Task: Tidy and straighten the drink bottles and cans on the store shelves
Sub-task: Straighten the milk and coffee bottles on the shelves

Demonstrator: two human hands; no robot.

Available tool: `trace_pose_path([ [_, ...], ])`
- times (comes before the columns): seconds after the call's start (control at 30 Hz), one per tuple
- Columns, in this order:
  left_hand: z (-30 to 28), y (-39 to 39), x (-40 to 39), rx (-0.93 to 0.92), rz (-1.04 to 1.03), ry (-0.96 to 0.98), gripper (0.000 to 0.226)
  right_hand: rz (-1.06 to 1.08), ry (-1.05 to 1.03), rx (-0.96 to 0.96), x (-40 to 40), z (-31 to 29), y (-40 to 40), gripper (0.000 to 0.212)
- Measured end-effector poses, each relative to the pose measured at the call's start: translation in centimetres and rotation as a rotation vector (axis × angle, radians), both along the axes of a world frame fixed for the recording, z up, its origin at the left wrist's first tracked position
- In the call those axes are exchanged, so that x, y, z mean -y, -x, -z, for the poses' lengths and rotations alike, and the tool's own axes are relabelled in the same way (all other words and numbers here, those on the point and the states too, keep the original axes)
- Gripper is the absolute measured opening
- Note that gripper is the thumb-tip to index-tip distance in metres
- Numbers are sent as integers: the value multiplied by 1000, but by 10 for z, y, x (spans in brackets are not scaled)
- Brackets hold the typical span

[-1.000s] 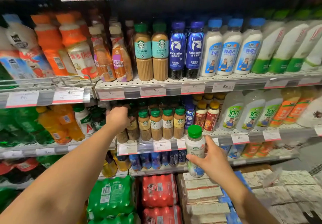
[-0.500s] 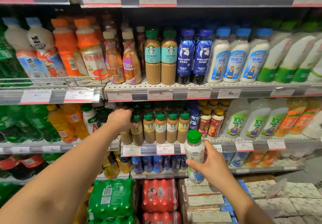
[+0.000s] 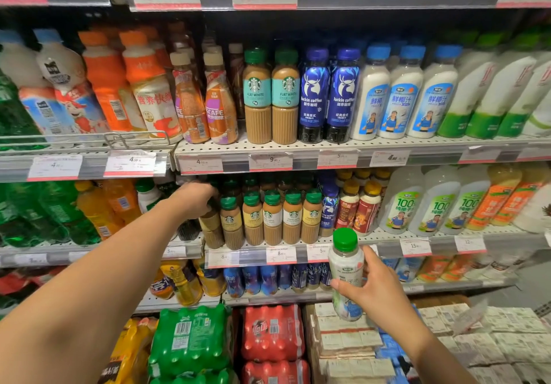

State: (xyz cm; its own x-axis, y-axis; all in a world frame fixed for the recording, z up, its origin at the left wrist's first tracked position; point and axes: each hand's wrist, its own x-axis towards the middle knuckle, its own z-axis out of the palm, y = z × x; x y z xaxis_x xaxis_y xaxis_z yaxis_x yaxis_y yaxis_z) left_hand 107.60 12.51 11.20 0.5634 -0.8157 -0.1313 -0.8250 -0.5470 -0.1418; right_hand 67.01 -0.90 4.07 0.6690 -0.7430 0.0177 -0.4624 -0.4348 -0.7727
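Observation:
My right hand holds a white coconut-water bottle with a green cap upright in front of the middle shelf's price rail. My left hand reaches into the middle shelf and closes over the top of a brown coffee bottle at the left end of the row of green-capped Starbucks bottles. The cap of the gripped bottle is hidden under my fingers. Right of that row stand a blue Luckin coffee bottle and red-labelled bottles.
The upper shelf carries Starbucks flat white, blue Luckin bottles and white coconut drinks. Large white coconut-water bottles fill the middle shelf's right. Green soda bottles stand at left. Shrink-wrapped packs and cartons sit below.
The view has tilted up slightly, so the shelves sit lower in frame. My left hand stays over the same coffee bottle, and my right hand keeps the green-capped bottle at about the same spot.

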Motion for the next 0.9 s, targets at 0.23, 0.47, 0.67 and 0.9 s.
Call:
trace_pose_path([
  [0.23,5,0,-2,32,15,16,40,-11,-50,-24,-1,0,9,51],
  [0.47,8,7,-8,37,9,76,52,-18,-76,-40,1,-4,16,52],
  [0.67,7,21,-10,60,-13,116,54,-18,-56,-29,11,-14,25,52],
  [0.9,-10,48,-5,134,-25,158,59,-16,-54,-1,27,-18,38,52],
])
